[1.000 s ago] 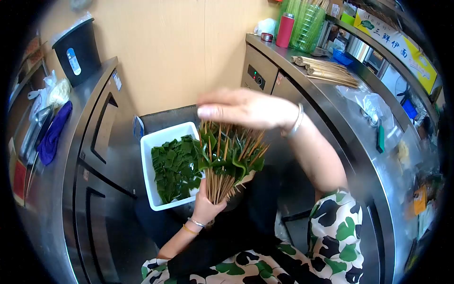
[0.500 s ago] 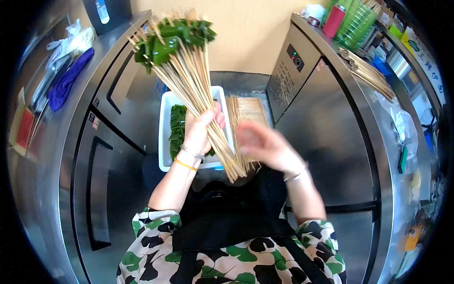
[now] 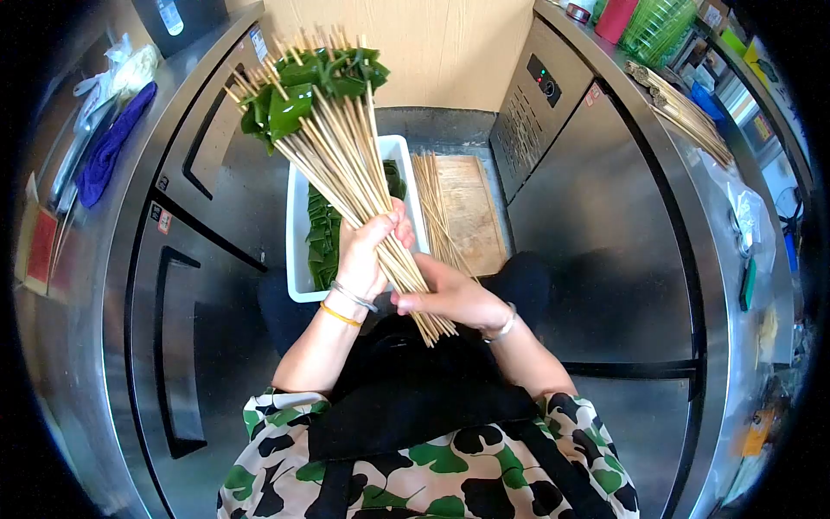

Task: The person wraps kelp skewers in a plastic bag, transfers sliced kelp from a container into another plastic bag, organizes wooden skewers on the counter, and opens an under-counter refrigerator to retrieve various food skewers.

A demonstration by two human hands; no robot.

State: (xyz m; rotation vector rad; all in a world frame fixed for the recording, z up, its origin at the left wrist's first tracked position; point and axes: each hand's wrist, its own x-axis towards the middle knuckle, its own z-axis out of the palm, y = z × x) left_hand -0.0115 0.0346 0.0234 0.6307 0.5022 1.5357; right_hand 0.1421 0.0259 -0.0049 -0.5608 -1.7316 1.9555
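My left hand (image 3: pixel 370 246) is wrapped round the middle of a thick bundle of thin wooden skewers (image 3: pixel 350 164). Dark green leaf pieces (image 3: pixel 290 111) are threaded near the upper-left ends of the skewers, whose tips stick out beyond them. My right hand (image 3: pixel 454 296) is closed round the lower part of the bundle, near the bare ends. Behind the bundle stands a white tub (image 3: pixel 297 259) holding more cut green pieces (image 3: pixel 323 238).
Loose skewers (image 3: pixel 432 195) lie beside a wooden board (image 3: pixel 471 208) right of the tub. Steel cabinets (image 3: pixel 605 242) flank both sides. More sticks (image 3: pixel 679 104) and a red bottle (image 3: pixel 615 19) rest on the right counter, a purple cloth (image 3: pixel 117 147) on the left.
The bundle has swung from upright over the tub to tilted up-left, leaves uppermost. My right hand has come down from above the tips and closed on the lower skewers.
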